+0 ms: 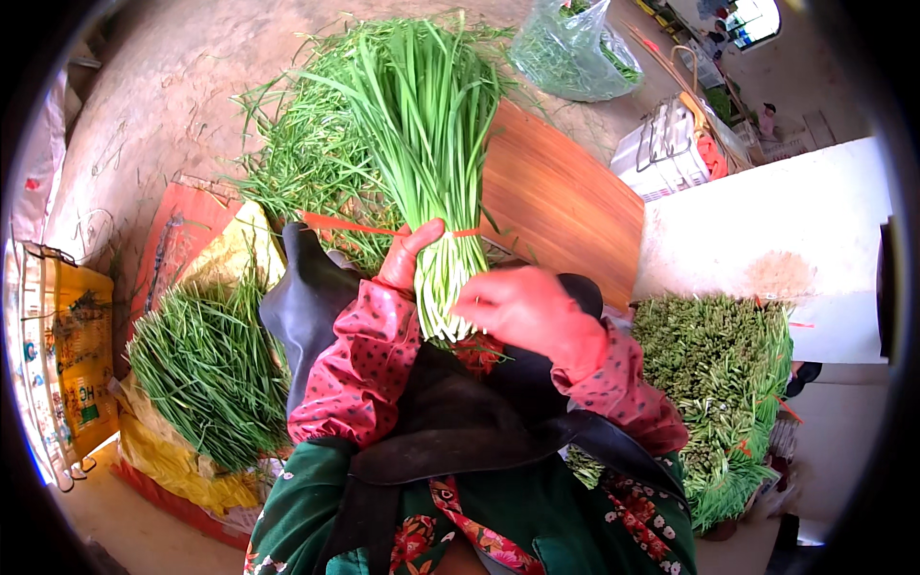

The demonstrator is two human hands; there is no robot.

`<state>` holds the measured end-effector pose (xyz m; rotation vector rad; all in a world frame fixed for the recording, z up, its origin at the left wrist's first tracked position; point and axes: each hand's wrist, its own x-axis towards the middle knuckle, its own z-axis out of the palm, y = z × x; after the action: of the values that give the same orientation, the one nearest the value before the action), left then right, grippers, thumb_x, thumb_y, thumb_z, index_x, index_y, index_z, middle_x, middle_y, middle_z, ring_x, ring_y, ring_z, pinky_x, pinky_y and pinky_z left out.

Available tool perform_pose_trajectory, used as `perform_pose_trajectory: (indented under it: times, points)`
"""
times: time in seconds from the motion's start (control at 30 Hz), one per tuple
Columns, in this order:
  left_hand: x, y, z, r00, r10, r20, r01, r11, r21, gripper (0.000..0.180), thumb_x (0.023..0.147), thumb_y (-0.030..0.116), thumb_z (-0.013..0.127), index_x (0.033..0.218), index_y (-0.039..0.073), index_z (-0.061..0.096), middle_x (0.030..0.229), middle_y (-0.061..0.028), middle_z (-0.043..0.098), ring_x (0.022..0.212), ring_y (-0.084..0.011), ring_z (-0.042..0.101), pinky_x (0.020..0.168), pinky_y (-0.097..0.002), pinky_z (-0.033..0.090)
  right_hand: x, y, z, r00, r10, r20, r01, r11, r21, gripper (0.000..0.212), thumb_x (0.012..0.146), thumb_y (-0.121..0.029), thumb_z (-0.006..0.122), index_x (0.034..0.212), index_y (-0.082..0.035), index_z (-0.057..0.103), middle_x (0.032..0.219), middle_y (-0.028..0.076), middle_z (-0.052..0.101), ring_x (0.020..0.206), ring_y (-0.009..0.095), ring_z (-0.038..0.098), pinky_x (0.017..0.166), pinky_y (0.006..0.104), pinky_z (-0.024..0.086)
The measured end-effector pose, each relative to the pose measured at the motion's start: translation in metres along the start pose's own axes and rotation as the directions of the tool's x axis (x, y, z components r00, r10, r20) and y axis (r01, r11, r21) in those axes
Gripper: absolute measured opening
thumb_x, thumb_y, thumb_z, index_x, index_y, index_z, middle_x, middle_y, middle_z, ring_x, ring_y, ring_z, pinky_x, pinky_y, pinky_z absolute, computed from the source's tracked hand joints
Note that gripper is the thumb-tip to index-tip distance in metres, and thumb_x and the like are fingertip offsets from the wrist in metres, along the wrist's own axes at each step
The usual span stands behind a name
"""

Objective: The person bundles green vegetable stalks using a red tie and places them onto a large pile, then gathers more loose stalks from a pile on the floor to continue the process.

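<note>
My left hand [407,254], in an orange-red rubber glove, is closed around a bunch of garlic chives [422,125], its thumb across the front. The green leaves fan upward and the pale stem ends point down toward my lap. An orange tie band [467,233] crosses the bunch just above the stems, and an orange strip [350,224] stretches left from it. My right hand [522,307], gloved alike, is at the right side of the pale stem ends; motion smears its fingers, so their grip is unclear.
Loose chives [307,144] are heaped on the floor ahead, beside a brown wooden board [565,192]. Another chive pile [211,364] lies left on yellow sacking [182,474]. Stacked tied bunches [714,374] stand right. A clear plastic bag [575,57] of greens and a white crate [661,149] are farther off.
</note>
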<state>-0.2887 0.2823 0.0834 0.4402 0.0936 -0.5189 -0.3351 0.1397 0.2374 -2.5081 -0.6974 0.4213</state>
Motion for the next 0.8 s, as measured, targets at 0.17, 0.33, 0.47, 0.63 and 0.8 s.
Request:
perform_pose_trajectory:
  times: [0.17,0.33,0.47,0.63,0.8]
  points:
    - [-0.005,-0.002,0.018,1.0,0.021,-0.013,-0.022,0.998,-0.059,0.037,0.081,0.015,0.063,0.115,0.001,0.054,0.098,-0.0125,0.065,0.084,-0.0236,0.065,0.075,-0.0371,0.055,0.029,0.006,0.0,0.859,0.336,-0.386,-0.342,0.938,0.055,0.026,0.078,-0.032,0.067,0.083,-0.007,0.064,0.074,0.013,0.065,0.067,0.03,0.063,0.057,0.0375,0.048]
    - [-0.004,-0.009,0.019,0.998,0.051,-0.04,-0.049,0.998,0.05,0.044,0.08,0.014,0.066,0.12,0.002,0.051,0.105,-0.0108,0.063,0.091,-0.021,0.064,0.079,-0.0345,0.052,0.043,0.033,0.033,0.833,0.227,-0.504,-0.333,0.934,-0.129,0.031,0.08,-0.039,0.062,0.079,-0.008,0.06,0.069,0.013,0.063,0.064,0.032,0.062,0.056,0.0432,0.047]
    - [-0.007,-0.007,0.019,0.999,0.039,0.031,-0.042,0.994,0.098,0.049,0.08,0.019,0.066,0.123,0.003,0.049,0.11,-0.0111,0.061,0.094,-0.0216,0.063,0.082,-0.0347,0.052,0.043,0.047,0.041,0.793,0.362,-0.491,-0.251,0.927,0.279,0.017,0.083,-0.023,0.061,0.077,-0.007,0.058,0.063,0.01,0.061,0.059,0.025,0.063,0.052,0.0366,0.046]
    - [-0.014,0.001,0.012,0.996,0.01,0.09,-0.016,0.997,0.069,0.056,0.08,0.028,0.067,0.125,0.003,0.046,0.108,-0.011,0.061,0.093,-0.0234,0.063,0.081,-0.036,0.052,0.043,0.042,-0.028,0.7,0.579,-0.419,-0.02,0.603,0.798,0.026,0.083,-0.022,0.062,0.092,0.001,0.055,0.076,0.007,0.061,0.057,0.011,0.055,0.052,0.0264,0.045]
    - [-0.009,-0.008,0.017,0.986,-0.075,0.147,0.051,0.986,0.157,0.061,0.079,0.033,0.068,0.126,0.002,0.044,0.106,-0.0109,0.061,0.089,-0.0225,0.063,0.079,-0.0356,0.052,0.027,0.065,-0.061,0.698,0.557,-0.45,-0.341,0.811,0.475,0.057,0.08,-0.03,0.066,0.121,0.003,0.044,0.1,0.016,0.06,0.085,0.021,0.059,0.074,0.0321,0.047]
